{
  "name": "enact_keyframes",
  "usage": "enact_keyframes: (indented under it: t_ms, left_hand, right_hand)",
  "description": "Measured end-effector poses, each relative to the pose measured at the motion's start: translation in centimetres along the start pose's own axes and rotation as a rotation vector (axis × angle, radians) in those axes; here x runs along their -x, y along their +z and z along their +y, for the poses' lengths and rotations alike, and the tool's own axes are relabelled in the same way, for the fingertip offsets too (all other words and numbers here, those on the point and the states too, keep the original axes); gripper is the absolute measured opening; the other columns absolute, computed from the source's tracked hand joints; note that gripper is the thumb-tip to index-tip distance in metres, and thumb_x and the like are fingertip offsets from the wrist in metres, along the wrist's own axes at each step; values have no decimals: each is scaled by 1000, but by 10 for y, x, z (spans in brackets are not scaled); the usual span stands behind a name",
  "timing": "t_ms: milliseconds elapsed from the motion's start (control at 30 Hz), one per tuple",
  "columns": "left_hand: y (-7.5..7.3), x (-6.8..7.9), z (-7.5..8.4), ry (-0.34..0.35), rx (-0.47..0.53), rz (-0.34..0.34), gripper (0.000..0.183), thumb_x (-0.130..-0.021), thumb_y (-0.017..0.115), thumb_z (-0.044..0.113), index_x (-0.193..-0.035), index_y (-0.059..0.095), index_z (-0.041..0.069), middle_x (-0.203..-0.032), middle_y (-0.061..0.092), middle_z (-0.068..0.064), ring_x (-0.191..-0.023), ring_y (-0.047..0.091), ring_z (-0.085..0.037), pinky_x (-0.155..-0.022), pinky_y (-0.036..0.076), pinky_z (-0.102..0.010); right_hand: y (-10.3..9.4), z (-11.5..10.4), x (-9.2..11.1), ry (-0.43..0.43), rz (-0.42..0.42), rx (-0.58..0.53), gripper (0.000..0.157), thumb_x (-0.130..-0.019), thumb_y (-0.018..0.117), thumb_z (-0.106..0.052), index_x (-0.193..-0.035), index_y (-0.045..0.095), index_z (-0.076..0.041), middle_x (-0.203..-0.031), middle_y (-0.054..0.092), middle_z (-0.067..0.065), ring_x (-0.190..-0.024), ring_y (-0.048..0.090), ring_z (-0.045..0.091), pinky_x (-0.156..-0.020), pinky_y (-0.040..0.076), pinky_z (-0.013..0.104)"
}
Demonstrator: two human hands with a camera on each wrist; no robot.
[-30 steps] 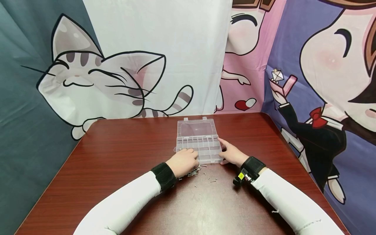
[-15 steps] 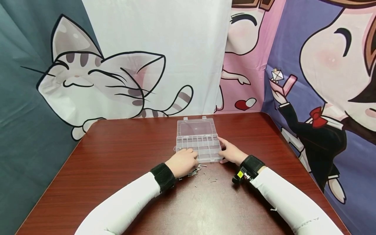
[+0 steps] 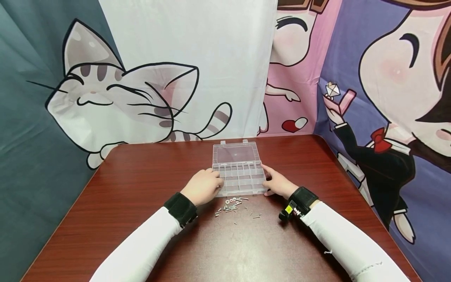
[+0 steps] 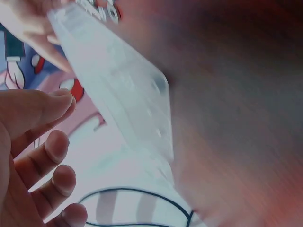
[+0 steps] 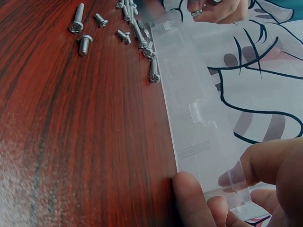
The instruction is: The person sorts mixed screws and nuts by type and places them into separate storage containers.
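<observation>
A clear plastic compartment box [image 3: 243,180] lies on the table with its lid [image 3: 237,153] swung back. My right hand [image 3: 278,184] grips the box's right end, thumb on the front wall in the right wrist view. My left hand [image 3: 202,187] is at the box's left end, fingers curled. In the right wrist view its fingertips pinch a small silver piece that looks like a nut [image 5: 197,13]; the left wrist view does not show that piece. Several loose screws [image 3: 230,208] and a few washers [image 3: 227,201] lie before the box.
The dark red wooden table [image 3: 141,172] runs back to a cloth backdrop [image 3: 243,70] printed with cartoon figures. A few single screws [image 3: 256,216] lie scattered to the right of the main pile, near my right wrist.
My left hand has moved left and slightly back, from over the box's front left to its left end, uncovering the screws and washers. My right hand stays on the box.
</observation>
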State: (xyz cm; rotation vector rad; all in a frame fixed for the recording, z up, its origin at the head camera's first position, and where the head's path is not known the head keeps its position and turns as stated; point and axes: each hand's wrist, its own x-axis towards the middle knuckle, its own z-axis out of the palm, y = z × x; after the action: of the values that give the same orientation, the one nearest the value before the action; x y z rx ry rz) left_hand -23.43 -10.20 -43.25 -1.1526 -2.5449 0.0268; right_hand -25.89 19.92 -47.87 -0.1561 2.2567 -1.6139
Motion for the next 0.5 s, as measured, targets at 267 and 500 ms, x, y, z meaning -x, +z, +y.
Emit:
enact_keyframes:
  t_ms: [267, 500]
  left_hand:
    - [2, 11, -16, -63, 4, -44, 11, -83, 72, 15, -79, 74, 25, -76, 55, 5, -74, 53, -20, -63, 43, -36]
    - [6, 12, -18, -57, 24, -43, 10, -82, 73, 15, -81, 77, 24, -77, 57, 5, -76, 54, -20, -65, 45, -37]
  right_hand:
    - [0, 1, 0, 0, 4, 4, 84, -86, 51, 8, -159, 17, -14, -125, 41, 27, -86, 58, 29, -63, 58, 38]
    - [2, 1, -1, 2, -3, -3, 84, -86, 52, 7, -159, 16, -14, -126, 40, 28, -86, 58, 28, -63, 58, 38]
